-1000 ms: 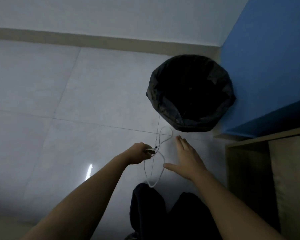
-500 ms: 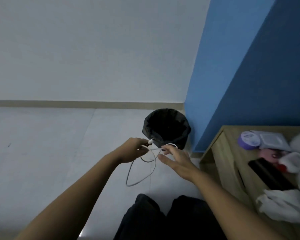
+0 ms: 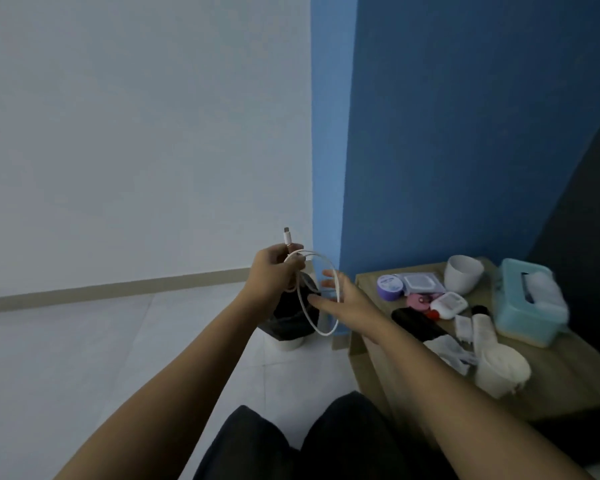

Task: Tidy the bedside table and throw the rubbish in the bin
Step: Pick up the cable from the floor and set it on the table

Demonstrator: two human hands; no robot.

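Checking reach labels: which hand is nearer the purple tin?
Right. The right hand hovers just left of the purple tin; the left hand holds the cable farther left.

The cable (image 3: pixel 326 333) is white and the bin (image 3: pixel 288 318) is lined in black. The bench (image 3: pixel 568 379) is light wood-brown, the tissue box (image 3: pixel 515 317) teal, the tin (image 3: pixel 389 288) purple (its lid white, print too blurred to read), the cup (image 3: pixel 463 275) white, and the wall (image 3: pixel 465 133) blue.

The left hand (image 3: pixel 274 273) grips a looped white cable (image 3: pixel 321 332), plug pointing up. The right hand (image 3: pixel 349 303), fingers straight, touches the loop. A black bin (image 3: pixel 288 320) stands beyond, a cluttered surface (image 3: pixel 568 375) to the right.
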